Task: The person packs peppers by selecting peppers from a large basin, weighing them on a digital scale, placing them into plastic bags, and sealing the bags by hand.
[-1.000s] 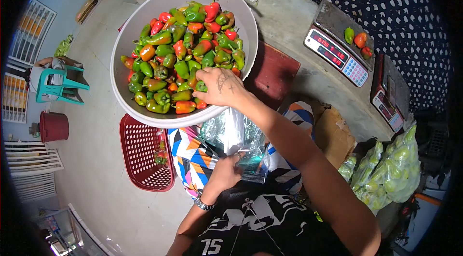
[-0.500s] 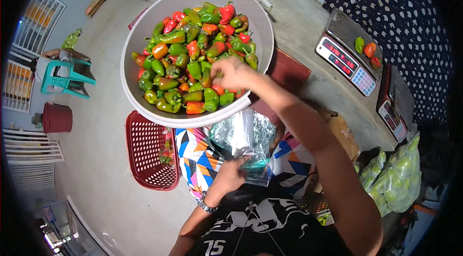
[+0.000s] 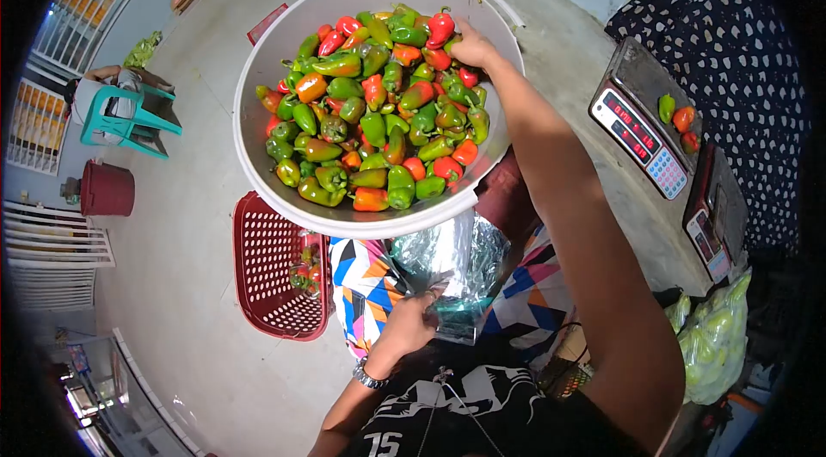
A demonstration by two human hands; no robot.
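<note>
A large pale tub (image 3: 249, 147) holds many green, red and orange peppers (image 3: 372, 128). My right hand (image 3: 473, 47) reaches into its far right side, fingers curled around a pepper beside a bright red pepper (image 3: 440, 28); the fingertips are partly hidden. Low in front of me, my left hand (image 3: 408, 324) grips a clear plastic bag (image 3: 456, 321) by its edge. More clear plastic (image 3: 443, 252) lies over my lap, just under the tub's near rim.
Left of my legs stands a dark red perforated basket (image 3: 254, 272) with bagged peppers (image 3: 306, 268). On the right are a digital scale (image 3: 641, 143) bearing a few peppers, a second scale (image 3: 707, 237) and a bag of green produce (image 3: 714, 341). A person sits near a teal chair (image 3: 120, 117).
My right hand has moved from the peppers at the tub's near right to its far right side. My left hand stays on the plastic bag. The whole view has shifted slightly.
</note>
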